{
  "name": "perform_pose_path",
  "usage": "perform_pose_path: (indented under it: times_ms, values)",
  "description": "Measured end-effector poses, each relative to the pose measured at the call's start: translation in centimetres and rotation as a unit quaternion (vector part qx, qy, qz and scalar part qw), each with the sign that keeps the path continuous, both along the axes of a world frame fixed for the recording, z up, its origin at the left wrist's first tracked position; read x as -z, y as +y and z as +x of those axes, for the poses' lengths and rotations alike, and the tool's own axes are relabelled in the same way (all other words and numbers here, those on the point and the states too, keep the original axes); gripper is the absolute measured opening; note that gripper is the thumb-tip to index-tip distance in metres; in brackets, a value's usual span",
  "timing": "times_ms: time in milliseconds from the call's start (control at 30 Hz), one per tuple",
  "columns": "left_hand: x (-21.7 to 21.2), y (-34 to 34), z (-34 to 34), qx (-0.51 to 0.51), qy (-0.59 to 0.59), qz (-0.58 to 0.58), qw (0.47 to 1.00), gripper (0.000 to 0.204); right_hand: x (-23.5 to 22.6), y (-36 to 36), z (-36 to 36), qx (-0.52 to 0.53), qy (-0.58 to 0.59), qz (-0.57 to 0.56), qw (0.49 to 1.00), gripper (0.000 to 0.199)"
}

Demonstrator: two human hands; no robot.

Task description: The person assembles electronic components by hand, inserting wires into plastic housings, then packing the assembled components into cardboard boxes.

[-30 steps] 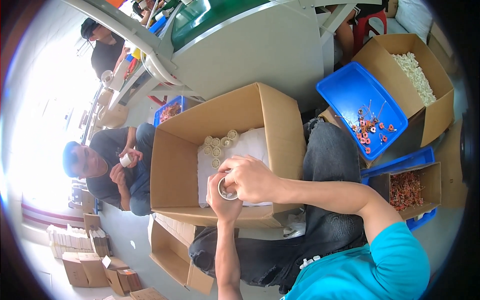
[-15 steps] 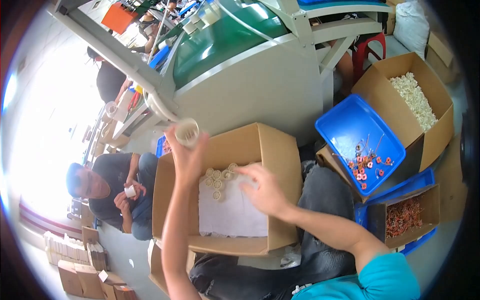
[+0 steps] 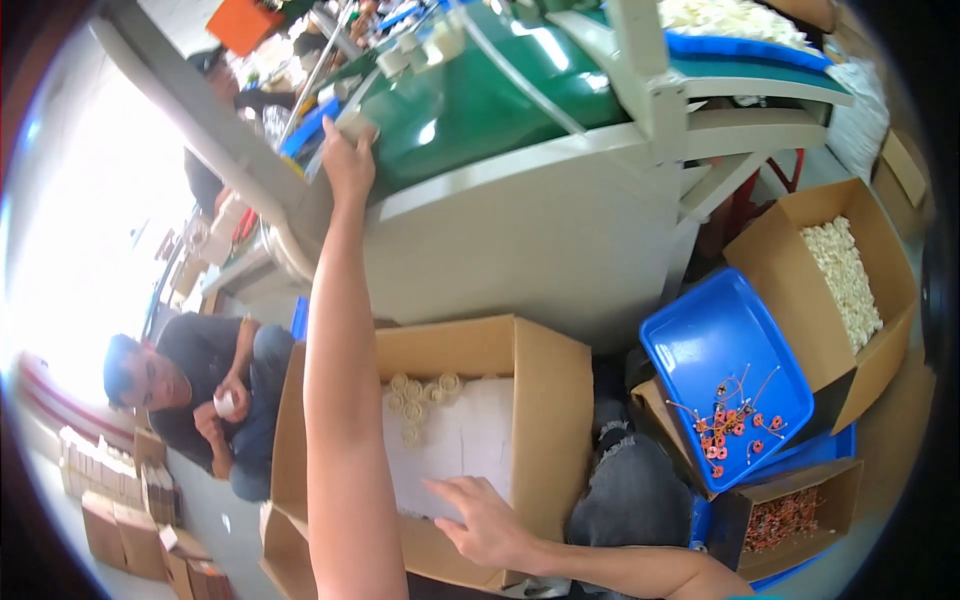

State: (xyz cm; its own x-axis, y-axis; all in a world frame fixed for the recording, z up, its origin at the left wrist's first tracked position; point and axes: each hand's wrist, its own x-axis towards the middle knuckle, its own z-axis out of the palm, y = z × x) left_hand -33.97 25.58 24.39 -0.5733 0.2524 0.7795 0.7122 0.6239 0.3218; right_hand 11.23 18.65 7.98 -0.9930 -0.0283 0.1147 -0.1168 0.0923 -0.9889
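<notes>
My left hand (image 3: 348,168) is stretched far forward, its fingers wrapped round a small whitish plastic cup (image 3: 355,124) at the near left edge of the green conveyor belt (image 3: 460,110). Whether the cup touches the belt I cannot tell. My right hand (image 3: 485,525) hovers with fingers apart and nothing in them, over the near part of an open cardboard box (image 3: 553,420). Inside that box lies a white sheet (image 3: 455,455), with several round cream parts (image 3: 412,398) clustered at its far left. My left forearm hides the box's left side.
To the right, a blue tray (image 3: 690,330) holds wired copper-coloured parts (image 3: 730,430). Beyond it stands a carton of white pieces (image 3: 845,285); nearer is a carton of reddish wired parts (image 3: 785,525). A person (image 3: 200,390) sits at left, holding a white part. A metal frame post (image 3: 200,105) slants beside my left hand.
My left hand has moved forward with the cup, from above the box to the belt's edge. My right hand has drawn back from the round parts toward me. The view has tilted upward.
</notes>
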Motion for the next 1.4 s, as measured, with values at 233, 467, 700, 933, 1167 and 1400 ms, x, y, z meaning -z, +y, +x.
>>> perform_pose_path:
  times_ms: [233,467,700,933,1167,1400]
  values:
    - [2.9,-2.3,9.9,0.093,0.328,0.017,0.94,0.06,-1.0,2.1,-0.2,0.004,-0.003,-0.017,1.0,0.054]
    - [30.6,-22.9,14.4,-0.017,-0.029,-0.237,0.971,0.052,-1.3,1.7,0.6,-0.083,0.012,0.036,0.996,0.057]
    - [43.0,-37.9,16.4,-0.159,-0.491,-0.243,0.821,0.094,-1.0,0.5,0.4,-0.046,0.036,0.091,0.994,0.059]
    - [43.8,-37.4,15.0,-0.148,-0.278,-0.366,0.876,0.078,-0.4,0.2,0.3,-0.032,0.019,0.097,0.995,0.067]
    - [32.1,-33.3,14.2,0.02,-0.407,0.099,0.908,0.058,-1.4,0.8,-1.8,0.023,0.012,0.051,0.998,0.077]
    - [15.4,-21.7,31.9,0.143,-0.562,0.334,0.743,0.062,-1.7,19.4,5.3,0.41,0.046,0.113,0.904,0.038]
